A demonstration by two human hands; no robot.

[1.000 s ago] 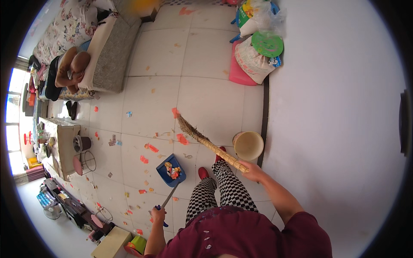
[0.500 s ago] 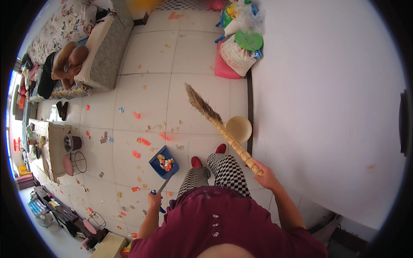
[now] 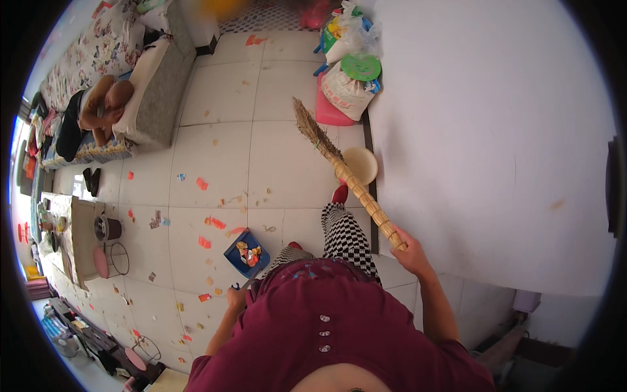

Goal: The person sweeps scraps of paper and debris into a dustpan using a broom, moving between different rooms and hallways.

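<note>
My right hand (image 3: 411, 252) is closed round the handle end of a straw broom (image 3: 358, 187). The broom slants up and to the left, and its brown bristles (image 3: 307, 124) appear raised off the floor, near a cream basin (image 3: 361, 166). My left hand (image 3: 236, 298) grips the handle of a blue dustpan (image 3: 262, 262), low at my left side; part of that handle is hidden by my shirt. Crumpled litter (image 3: 249, 253) in red, orange and white lies inside the pan. Scraps of red paper (image 3: 214, 223) are strewn over the tiles beside it.
A white wall (image 3: 483, 144) runs along my right. Ahead stand a pink stool (image 3: 333, 114) and a stuffed white sack (image 3: 346, 91). At the left are a person (image 3: 104, 108) on a sofa (image 3: 153, 98), a table (image 3: 80, 235), a dark bin (image 3: 110, 228) and round-seated stools (image 3: 101, 261).
My right foot has stepped forward beside the basin, and my left foot is now mostly behind my shirt. The broom's bristle end has swung up slightly. Both hands keep their holds.
</note>
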